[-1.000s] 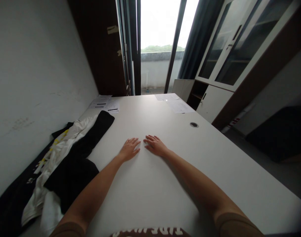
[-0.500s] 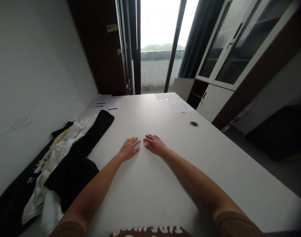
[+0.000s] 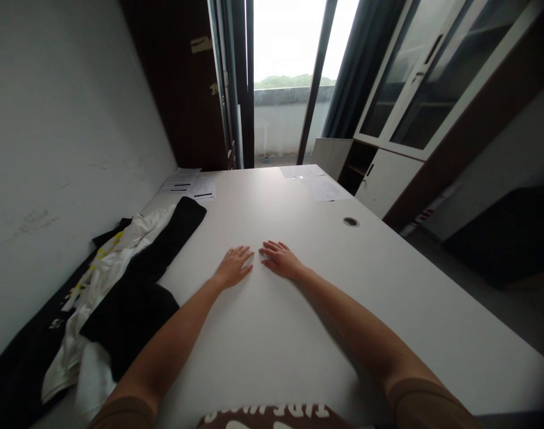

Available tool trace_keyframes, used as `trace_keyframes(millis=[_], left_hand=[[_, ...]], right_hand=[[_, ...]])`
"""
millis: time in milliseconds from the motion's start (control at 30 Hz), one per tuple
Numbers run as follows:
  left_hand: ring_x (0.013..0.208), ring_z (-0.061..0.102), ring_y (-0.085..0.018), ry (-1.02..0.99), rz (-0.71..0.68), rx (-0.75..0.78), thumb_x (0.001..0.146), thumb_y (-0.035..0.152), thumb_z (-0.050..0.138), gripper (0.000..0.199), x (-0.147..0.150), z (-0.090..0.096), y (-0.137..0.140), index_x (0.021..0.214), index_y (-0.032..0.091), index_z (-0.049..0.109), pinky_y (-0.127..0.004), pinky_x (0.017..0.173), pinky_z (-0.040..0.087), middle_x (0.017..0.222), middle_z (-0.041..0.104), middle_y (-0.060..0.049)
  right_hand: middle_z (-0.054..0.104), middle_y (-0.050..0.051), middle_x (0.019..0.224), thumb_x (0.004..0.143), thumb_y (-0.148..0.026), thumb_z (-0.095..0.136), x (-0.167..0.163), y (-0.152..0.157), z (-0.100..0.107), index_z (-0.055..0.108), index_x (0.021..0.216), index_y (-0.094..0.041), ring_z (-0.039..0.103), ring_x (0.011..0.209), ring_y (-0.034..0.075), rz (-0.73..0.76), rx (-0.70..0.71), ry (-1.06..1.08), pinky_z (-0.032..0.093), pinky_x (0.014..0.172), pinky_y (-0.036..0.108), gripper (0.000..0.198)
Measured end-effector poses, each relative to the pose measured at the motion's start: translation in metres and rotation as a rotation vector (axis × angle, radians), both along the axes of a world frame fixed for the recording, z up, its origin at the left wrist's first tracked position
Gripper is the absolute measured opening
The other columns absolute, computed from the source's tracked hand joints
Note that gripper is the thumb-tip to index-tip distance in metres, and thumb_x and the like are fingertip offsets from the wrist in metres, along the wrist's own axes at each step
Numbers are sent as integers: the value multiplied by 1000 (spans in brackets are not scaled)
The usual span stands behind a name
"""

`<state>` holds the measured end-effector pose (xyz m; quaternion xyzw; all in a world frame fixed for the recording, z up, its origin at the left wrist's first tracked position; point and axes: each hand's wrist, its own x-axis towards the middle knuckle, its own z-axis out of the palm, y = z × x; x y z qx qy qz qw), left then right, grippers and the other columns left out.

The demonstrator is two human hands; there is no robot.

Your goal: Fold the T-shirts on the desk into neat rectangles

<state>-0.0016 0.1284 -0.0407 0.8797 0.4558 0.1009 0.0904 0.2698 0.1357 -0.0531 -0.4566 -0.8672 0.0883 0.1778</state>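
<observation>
My left hand point(image 3: 234, 266) lies palm down on the white table point(image 3: 272, 333), fingers stretched out and holding nothing. Just to its right, my right hand point(image 3: 280, 260) rests flat on the same surface, its fingers apart and pointing left. A narrow gap separates the two sets of fingertips. Left of my left forearm is a heap of clothes: a black garment point(image 3: 133, 304) on top, partly covered by that forearm, and a white garment with yellow marks point(image 3: 93, 292) beneath and beside it.
Printed papers lie at the far left corner point(image 3: 202, 186) and far right corner point(image 3: 325, 188) of the table. A round cable hole point(image 3: 351, 221) is near the right edge. A wall point(image 3: 52, 149) borders the left side; a glass-door cabinet point(image 3: 415, 77) stands beyond on the right.
Both hands stay flat in the same place on the table. The whole view has shifted very slightly; nothing has been taken hold of.
</observation>
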Motion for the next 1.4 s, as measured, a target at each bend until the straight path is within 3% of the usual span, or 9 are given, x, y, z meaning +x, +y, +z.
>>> trace_keyframes(millis=[1400], left_hand=[[164,32,-29,3,-1,-1,107,44,48,53,0,-1,1,158,28,52,-58,136,21,175,39,-6]], right_hand=[[46,11,168,109,-50,57,0,3,-3,61,156,-29,38,159,32,9,-2,-2,26,131,58,52]])
